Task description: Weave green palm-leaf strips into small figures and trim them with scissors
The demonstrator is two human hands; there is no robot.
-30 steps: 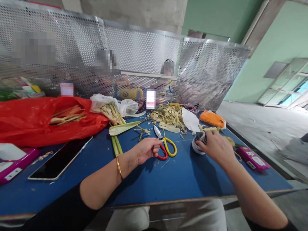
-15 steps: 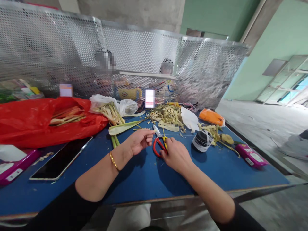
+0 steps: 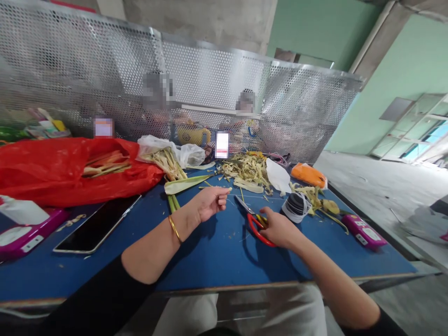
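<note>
Between the thumb and fingertips of my left hand (image 3: pixel 212 204) is a small pale piece (image 3: pixel 229 190), too small to tell what it is. My right hand (image 3: pixel 278 227) grips scissors (image 3: pixel 257 224) with red and yellow handles. Their closed-looking blades point up and left, apart from my left hand. Just behind my right hand stands a black-and-white spool of white cord (image 3: pixel 297 206). Beyond both hands lies a heap of pale green husk scraps (image 3: pixel 249 170). A long folded husk leaf (image 3: pixel 187 185) rests behind my left forearm.
A red plastic bag (image 3: pixel 70 186) with dried husks and a dark phone (image 3: pixel 100 226) lie left. Purple boxes (image 3: pixel 364 232) sit at both sides. An orange packet (image 3: pixel 308 175) is at back right. Behind a perforated metal screen (image 3: pixel 210 70), two people show faintly.
My right hand has drawn the scissors right and toward me, away from my left hand. The blades have closed up. My left hand still pinches the small piece.
</note>
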